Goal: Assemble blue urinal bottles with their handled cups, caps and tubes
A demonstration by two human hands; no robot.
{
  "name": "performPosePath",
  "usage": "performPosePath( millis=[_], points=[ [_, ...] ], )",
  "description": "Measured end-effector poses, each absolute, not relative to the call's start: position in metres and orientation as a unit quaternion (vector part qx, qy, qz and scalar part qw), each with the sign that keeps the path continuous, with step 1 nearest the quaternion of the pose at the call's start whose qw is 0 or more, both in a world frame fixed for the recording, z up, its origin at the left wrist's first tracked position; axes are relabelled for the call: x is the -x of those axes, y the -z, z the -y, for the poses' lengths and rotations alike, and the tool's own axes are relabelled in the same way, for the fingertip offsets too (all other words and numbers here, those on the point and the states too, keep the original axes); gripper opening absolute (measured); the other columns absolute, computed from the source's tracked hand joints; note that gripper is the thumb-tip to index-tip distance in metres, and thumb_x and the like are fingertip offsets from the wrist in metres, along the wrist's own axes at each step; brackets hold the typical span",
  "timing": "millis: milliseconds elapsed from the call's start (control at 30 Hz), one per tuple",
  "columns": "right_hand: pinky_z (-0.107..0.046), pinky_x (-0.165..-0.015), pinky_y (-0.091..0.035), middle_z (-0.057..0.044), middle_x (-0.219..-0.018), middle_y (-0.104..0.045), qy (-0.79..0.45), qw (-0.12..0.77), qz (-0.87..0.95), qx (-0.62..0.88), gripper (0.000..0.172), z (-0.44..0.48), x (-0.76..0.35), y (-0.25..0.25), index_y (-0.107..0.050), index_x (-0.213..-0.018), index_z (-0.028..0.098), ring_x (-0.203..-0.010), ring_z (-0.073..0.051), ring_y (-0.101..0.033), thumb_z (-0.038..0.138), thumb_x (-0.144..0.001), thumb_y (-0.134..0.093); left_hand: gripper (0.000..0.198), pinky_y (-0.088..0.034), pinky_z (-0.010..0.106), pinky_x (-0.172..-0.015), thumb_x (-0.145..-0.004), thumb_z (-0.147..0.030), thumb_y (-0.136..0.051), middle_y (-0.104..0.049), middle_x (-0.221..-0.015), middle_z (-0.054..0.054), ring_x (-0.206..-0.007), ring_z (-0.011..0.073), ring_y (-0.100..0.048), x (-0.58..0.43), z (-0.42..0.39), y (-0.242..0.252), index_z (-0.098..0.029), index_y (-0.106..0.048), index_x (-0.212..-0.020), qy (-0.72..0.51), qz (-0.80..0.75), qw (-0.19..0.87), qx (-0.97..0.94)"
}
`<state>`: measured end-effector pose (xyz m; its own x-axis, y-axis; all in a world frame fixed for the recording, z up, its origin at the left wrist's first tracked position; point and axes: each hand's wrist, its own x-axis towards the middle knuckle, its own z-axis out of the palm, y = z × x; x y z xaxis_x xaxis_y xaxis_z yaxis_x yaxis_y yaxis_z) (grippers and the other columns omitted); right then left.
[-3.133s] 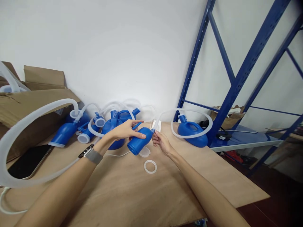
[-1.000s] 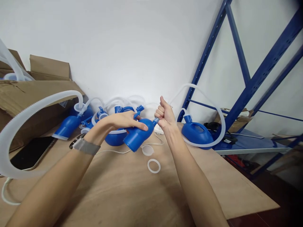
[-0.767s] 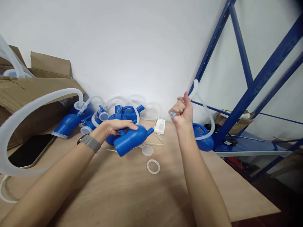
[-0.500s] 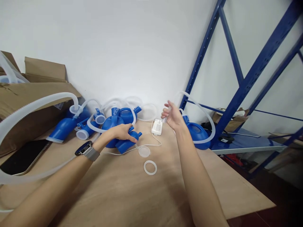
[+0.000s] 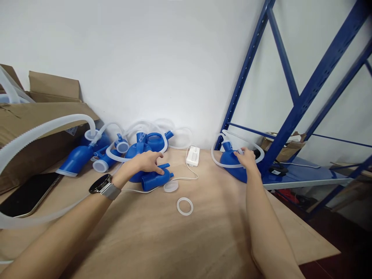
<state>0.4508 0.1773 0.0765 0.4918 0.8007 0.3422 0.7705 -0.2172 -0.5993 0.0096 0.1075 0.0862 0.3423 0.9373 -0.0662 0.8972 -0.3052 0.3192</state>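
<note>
Your left hand point(image 5: 149, 162) is loosely open, right over the blue bottle point(image 5: 157, 180); whether the thumb touches it, you can't tell. Your right hand point(image 5: 247, 158) has its fingers drawn together by the blue jug point(image 5: 236, 173), its grip on the hose point(image 5: 212, 155) unclear. The bottle lies on the table point(image 5: 203, 232), its long axis running roughly left to right, neck rightward, far nearer your left hand. A second ago you held it raised, hose at its neck; now that neck is bare.

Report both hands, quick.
Left hand: open, over the small blue bottle; touch unclear.
Right hand: fingers partly curled at the clear hose end; whether it grips, cannot tell.
</note>
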Motion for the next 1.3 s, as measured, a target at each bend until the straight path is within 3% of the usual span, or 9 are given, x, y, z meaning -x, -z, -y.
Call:
performPosePath(
  millis=[200,300,433,567,700,833,1000,1133,1300],
  points=[
    [-0.056,-0.118,-0.024,-0.033,-0.154,-0.041,0.0,0.318,0.455,0.832,0.07,-0.185,-0.453,-0.066,-0.041,-0.152,0.005,-0.148,-0.045,-0.033,0.04,-0.093,-0.055,0.069,-0.048,0.033,-0.078,-0.078,-0.045,-0.07,-0.075,-0.117,0.009,-0.105,0.0313,-0.069,-0.008,-0.099,-0.098,-0.021,-0.057,-0.141,-0.073,-0.575,0.095,-0.809],
    [-0.057,-0.112,-0.034,-0.033,-0.148,-0.049,-0.036,0.285,0.467,0.836,0.066,-0.183,-0.455,-0.077,-0.053,-0.145,0.006,-0.14,-0.047,-0.045,0.044,-0.091,-0.062,0.059,-0.048,0.034,-0.076,-0.08,-0.037,-0.066,-0.075,-0.116,0.01,-0.103,0.032,-0.069,-0.008,-0.097,-0.102,-0.023,-0.06,-0.137,-0.072,-0.593,0.053,-0.8],
    [-0.041,-0.088,-0.055,-0.02,-0.118,-0.074,-0.145,0.241,0.549,0.787,0.049,-0.164,-0.459,-0.098,-0.074,-0.117,0.016,-0.107,-0.036,-0.07,0.047,-0.079,-0.077,0.056,-0.049,0.036,-0.078,-0.082,-0.041,-0.065,-0.075,-0.113,0.012,-0.102,0.0337,-0.069,-0.011,-0.095,-0.102,-0.022,-0.062,-0.134,-0.085,-0.606,0.028,-0.79],
    [-0.035,-0.076,-0.057,-0.012,-0.104,-0.078,-0.261,0.165,0.652,0.693,0.057,-0.136,-0.46,-0.119,-0.077,-0.113,0.024,-0.094,-0.031,-0.072,0.051,-0.064,-0.087,0.059,-0.049,0.039,-0.079,-0.083,-0.051,-0.064,-0.075,-0.111,0.014,-0.103,0.0362,-0.068,-0.013,-0.091,-0.104,-0.02,-0.063,-0.134,-0.099,-0.604,0.031,-0.791],
    [-0.037,-0.083,-0.057,-0.01,-0.096,-0.079,-0.28,0.1,0.681,0.669,0.064,-0.113,-0.465,-0.138,-0.08,-0.11,0.024,-0.096,-0.034,-0.072,0.052,-0.053,-0.092,0.056,-0.048,0.04,-0.081,-0.084,-0.052,-0.062,-0.075,-0.107,0.013,-0.102,0.037,-0.068,-0.015,-0.087,-0.108,-0.022,-0.065,-0.131,-0.111,-0.601,0.021,-0.791],
    [-0.036,-0.099,-0.053,-0.011,-0.116,-0.077,-0.256,0.131,0.696,0.658,0.06,-0.104,-0.464,-0.15,-0.08,-0.11,0.024,-0.116,-0.036,-0.067,0.059,-0.062,-0.087,0.05,-0.047,0.038,-0.078,-0.086,-0.05,-0.06,-0.076,-0.105,0.011,-0.098,0.0339,-0.069,-0.019,-0.082,-0.113,-0.023,-0.066,-0.127,-0.105,-0.592,0.015,-0.799],
    [-0.038,-0.106,-0.049,-0.013,-0.139,-0.066,-0.176,0.202,0.683,0.68,0.077,-0.124,-0.432,-0.142,-0.063,-0.139,0.024,-0.132,-0.036,-0.058,0.054,-0.071,-0.083,0.051,-0.045,0.036,-0.074,-0.088,-0.051,-0.058,-0.077,-0.11,0.01,-0.098,0.0325,-0.069,-0.022,-0.082,-0.115,-0.023,-0.065,-0.13,-0.094,-0.582,0.009,-0.808],
    [-0.035,-0.092,-0.056,-0.015,-0.126,-0.071,-0.198,0.197,0.69,0.667,0.056,-0.145,-0.407,-0.127,-0.071,-0.122,0.018,-0.112,-0.033,-0.067,0.051,-0.077,-0.078,0.056,-0.045,0.034,-0.074,-0.089,-0.053,-0.057,-0.077,-0.11,0.008,-0.1,0.0308,-0.07,-0.022,-0.083,-0.115,-0.023,-0.062,-0.135,-0.076,-0.576,0.017,-0.813],
    [-0.032,-0.074,-0.06,-0.012,-0.104,-0.073,-0.267,0.192,0.707,0.626,0.054,-0.146,-0.402,-0.128,-0.072,-0.112,0.015,-0.083,-0.023,-0.068,0.051,-0.073,-0.082,0.055,-0.047,0.035,-0.077,-0.088,-0.052,-0.059,-0.078,-0.11,0.008,-0.1,0.0305,-0.07,-0.023,-0.081,-0.117,-0.023,-0.063,-0.134,-0.087,-0.562,0.022,-0.822]
  ],
)
